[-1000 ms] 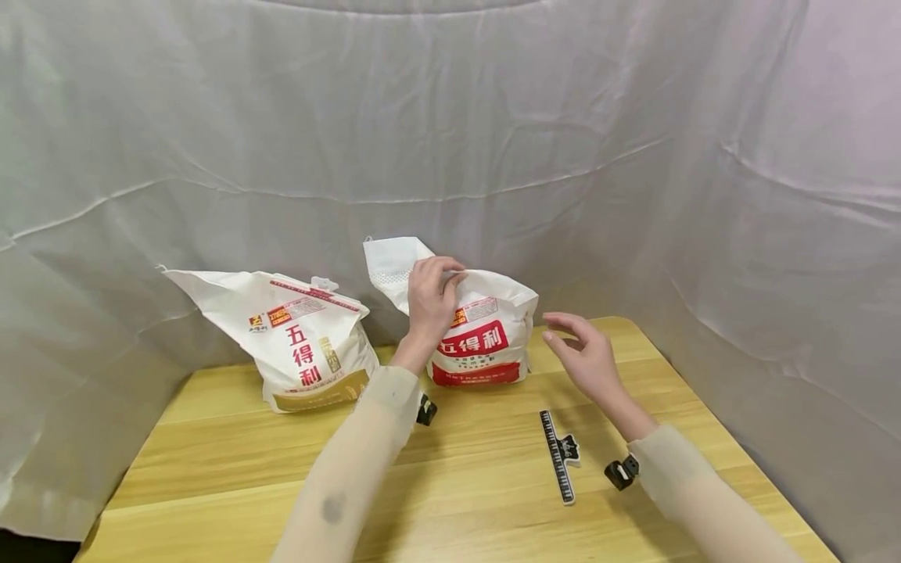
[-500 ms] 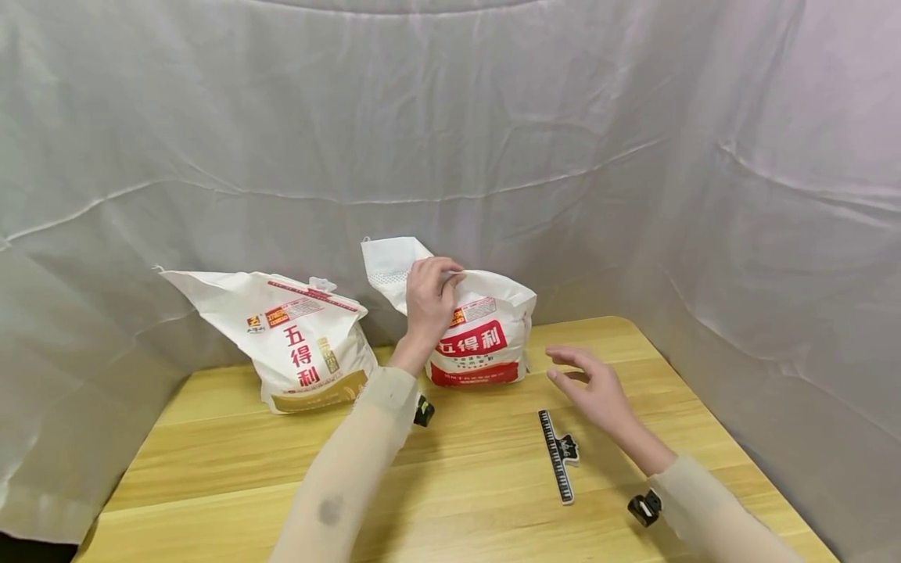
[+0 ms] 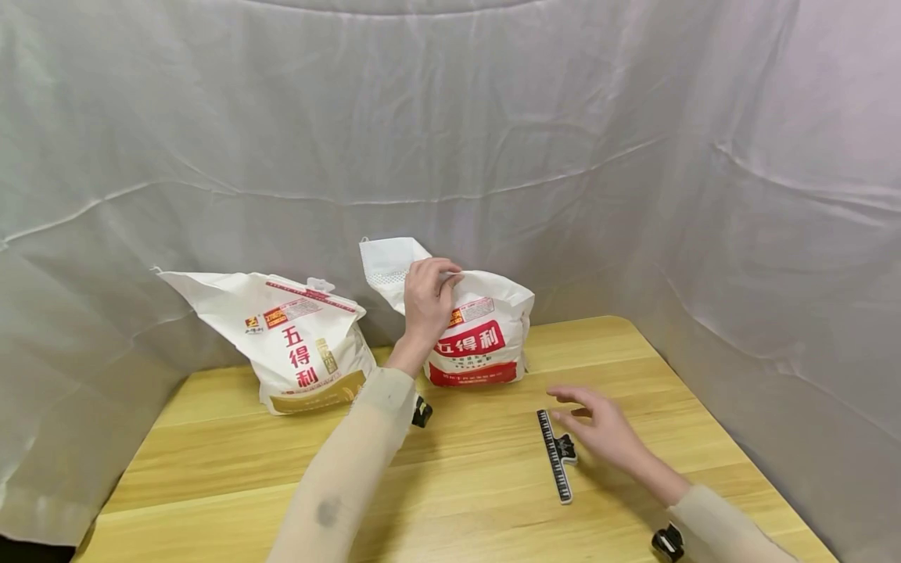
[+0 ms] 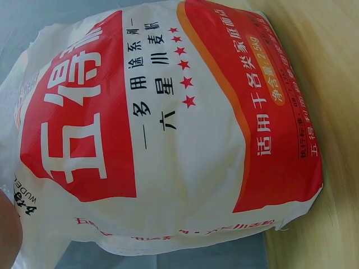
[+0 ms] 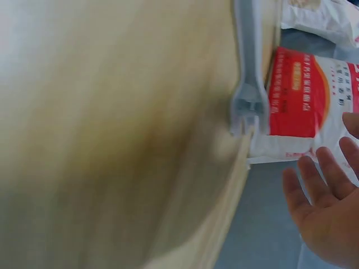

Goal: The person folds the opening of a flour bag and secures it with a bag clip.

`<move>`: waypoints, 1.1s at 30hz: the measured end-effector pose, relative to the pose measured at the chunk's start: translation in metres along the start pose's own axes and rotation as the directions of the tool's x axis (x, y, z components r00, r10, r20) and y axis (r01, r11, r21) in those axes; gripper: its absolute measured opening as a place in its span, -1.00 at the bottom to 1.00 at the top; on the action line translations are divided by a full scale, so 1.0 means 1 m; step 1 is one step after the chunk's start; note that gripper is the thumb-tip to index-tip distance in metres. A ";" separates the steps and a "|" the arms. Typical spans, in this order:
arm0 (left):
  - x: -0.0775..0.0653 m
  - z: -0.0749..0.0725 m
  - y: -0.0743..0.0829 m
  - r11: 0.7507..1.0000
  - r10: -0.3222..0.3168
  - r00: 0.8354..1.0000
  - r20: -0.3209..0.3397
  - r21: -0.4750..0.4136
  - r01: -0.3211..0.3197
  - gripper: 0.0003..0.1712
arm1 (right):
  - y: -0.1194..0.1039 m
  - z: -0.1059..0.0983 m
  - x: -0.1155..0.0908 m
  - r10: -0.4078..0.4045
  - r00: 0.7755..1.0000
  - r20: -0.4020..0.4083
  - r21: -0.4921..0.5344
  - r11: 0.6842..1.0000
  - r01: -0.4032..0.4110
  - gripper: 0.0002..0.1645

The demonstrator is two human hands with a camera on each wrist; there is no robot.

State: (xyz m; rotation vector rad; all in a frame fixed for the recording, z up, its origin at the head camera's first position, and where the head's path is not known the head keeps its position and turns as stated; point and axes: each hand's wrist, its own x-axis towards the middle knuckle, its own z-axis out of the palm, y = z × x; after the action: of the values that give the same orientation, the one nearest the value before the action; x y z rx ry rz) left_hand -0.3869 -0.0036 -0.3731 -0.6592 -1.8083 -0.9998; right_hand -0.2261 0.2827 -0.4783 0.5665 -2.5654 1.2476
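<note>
A white and red flour bag [image 3: 479, 344] stands upright at the back of the table, its top folded over to the left. My left hand [image 3: 428, 301] pinches that folded top between thumb and fingers; only a sliver of the hand [image 4: 8, 232] enters the left wrist view, beside the bag [image 4: 168, 129]. A long sealing clip [image 3: 556, 457] with a piano-key pattern lies on the table. My right hand [image 3: 598, 426] hovers just right of the clip's upper end, fingers loosely extended and holding nothing. The right wrist view shows the clip [image 5: 249, 73] edge-on and the hand [image 5: 328, 207] apart from it.
Another flour bag [image 3: 303, 352], white and gold, leans on the left with a clip [image 3: 320, 288] across its top. Grey cloth [image 3: 450, 133] hangs behind and beside the wooden table [image 3: 479, 469].
My right hand has come down and toward me, from beside the red flour bag to the clip on the table. The left hand keeps its hold on the bag's top.
</note>
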 end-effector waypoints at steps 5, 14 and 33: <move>0.000 -0.001 0.001 1.000 -0.004 1.000 0.007 -0.003 0.004 -0.94 | 0.003 0.000 -0.010 0.019 0.995 0.099 -0.010 1.000 -0.018 -0.52; -0.001 -0.002 0.000 1.000 -0.009 1.000 0.007 -0.007 0.009 -0.95 | 0.008 0.003 -0.022 0.039 0.975 0.220 -0.119 0.993 -0.013 -0.57; -0.001 -0.001 0.001 1.000 0.001 1.000 0.003 -0.012 -0.001 -0.95 | 0.013 0.000 -0.026 0.124 0.974 0.191 -0.179 0.980 -0.090 -0.53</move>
State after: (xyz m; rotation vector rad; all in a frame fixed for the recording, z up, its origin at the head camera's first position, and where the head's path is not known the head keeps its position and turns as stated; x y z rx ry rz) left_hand -0.3848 -0.0041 -0.3730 -0.6689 -1.8054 -1.0105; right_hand -0.2084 0.2965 -0.4967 0.5498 -2.8709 1.0368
